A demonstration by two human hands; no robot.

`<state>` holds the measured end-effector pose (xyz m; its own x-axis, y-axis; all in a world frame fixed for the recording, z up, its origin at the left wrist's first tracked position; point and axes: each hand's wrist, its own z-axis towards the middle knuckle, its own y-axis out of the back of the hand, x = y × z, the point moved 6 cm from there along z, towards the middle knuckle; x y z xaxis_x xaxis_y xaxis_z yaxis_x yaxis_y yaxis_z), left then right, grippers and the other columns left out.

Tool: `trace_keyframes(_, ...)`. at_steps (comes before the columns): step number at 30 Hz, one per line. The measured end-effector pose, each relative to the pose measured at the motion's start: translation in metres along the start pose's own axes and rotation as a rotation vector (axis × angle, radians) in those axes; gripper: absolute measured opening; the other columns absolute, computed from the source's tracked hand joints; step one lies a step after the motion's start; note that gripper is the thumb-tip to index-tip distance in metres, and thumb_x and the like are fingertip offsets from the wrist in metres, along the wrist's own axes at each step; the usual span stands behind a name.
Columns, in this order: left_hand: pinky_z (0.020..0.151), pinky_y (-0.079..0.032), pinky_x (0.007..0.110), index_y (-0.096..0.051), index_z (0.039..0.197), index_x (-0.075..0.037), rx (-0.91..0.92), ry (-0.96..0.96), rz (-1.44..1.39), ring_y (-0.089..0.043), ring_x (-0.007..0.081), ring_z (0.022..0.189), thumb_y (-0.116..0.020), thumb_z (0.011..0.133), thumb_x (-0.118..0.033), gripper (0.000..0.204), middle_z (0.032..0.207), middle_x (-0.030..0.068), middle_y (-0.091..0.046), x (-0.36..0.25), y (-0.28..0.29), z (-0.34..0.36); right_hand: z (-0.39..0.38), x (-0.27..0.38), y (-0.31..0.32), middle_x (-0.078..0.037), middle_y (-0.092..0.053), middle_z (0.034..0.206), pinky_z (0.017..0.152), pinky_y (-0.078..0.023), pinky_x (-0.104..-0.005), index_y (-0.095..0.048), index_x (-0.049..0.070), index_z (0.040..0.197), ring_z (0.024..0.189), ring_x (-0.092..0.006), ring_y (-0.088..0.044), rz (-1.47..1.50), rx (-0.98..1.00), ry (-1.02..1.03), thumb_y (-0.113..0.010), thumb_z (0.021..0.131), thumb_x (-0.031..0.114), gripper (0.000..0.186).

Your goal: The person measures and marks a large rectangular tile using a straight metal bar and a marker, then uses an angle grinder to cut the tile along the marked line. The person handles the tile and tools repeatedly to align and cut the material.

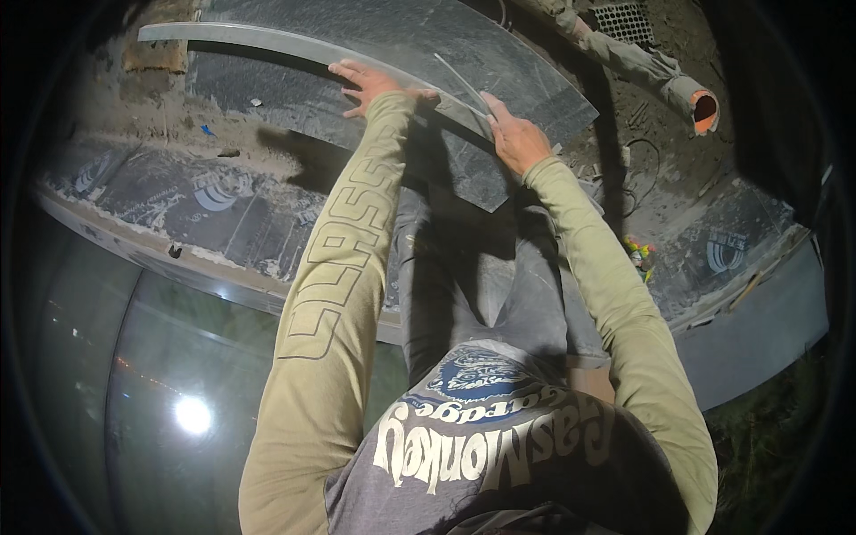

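My left hand (pixel 361 87) has its fingers spread on a long grey straight metal bar (pixel 229 34) lying along a dark grey stone slab (pixel 526 71). My right hand (pixel 517 138) is closed on a thin pale strip (pixel 456 78) at the bar's right part, low over the slab. The strip slants up to the left across the slab's surface. The bar's middle is partly hidden by my left hand and forearm. My legs are below the slab, in its shadow.
A dusty ledge (pixel 125 183) with stuck patches crosses below, above glossy panels (pixel 169 339). Small colourful pieces (pixel 638 259) lie right of my legs. At upper right are a perforated block (pixel 622 22), rubble, loose wire and a dusty tube (pixel 678 89) with an orange opening.
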<state>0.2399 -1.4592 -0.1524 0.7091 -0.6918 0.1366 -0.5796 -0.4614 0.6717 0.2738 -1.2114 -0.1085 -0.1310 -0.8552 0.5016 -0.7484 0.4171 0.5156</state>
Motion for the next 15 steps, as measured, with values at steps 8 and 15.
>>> trace_keyframes(8, 0.118, -0.023, 0.068, 0.017, 0.154, 0.006, 0.023, 0.003, -0.054, -0.012, 0.0435, 0.153, -0.098, 0.048, -0.054, 0.167, 0.165, 0.0239, 0.018, 0.000, 0.002, 0.002, 0.033, 0.033, 0.010, -0.020, -0.070, 0.099, 0.078, -0.053, -0.0546, -0.043, 0.021, 0.144, 0.089, -0.0437, -0.067, -0.269, 0.057, 0.151, -0.047, 0.101, 0.023, 0.043)
trace_keyframes(15, 0.118, -0.022, 0.067, 0.017, 0.154, 0.006, 0.002, -0.015, -0.055, -0.012, 0.0438, 0.153, -0.098, 0.048, -0.056, 0.168, 0.165, 0.0240, 0.018, 0.003, 0.000, 0.006, 0.005, 0.035, 0.004, -0.021, -0.070, 0.093, 0.077, -0.053, -0.0548, -0.039, 0.019, 0.149, 0.087, -0.0433, -0.068, -0.230, 0.146, 0.039, -0.047, 0.099, 0.018, 0.051)
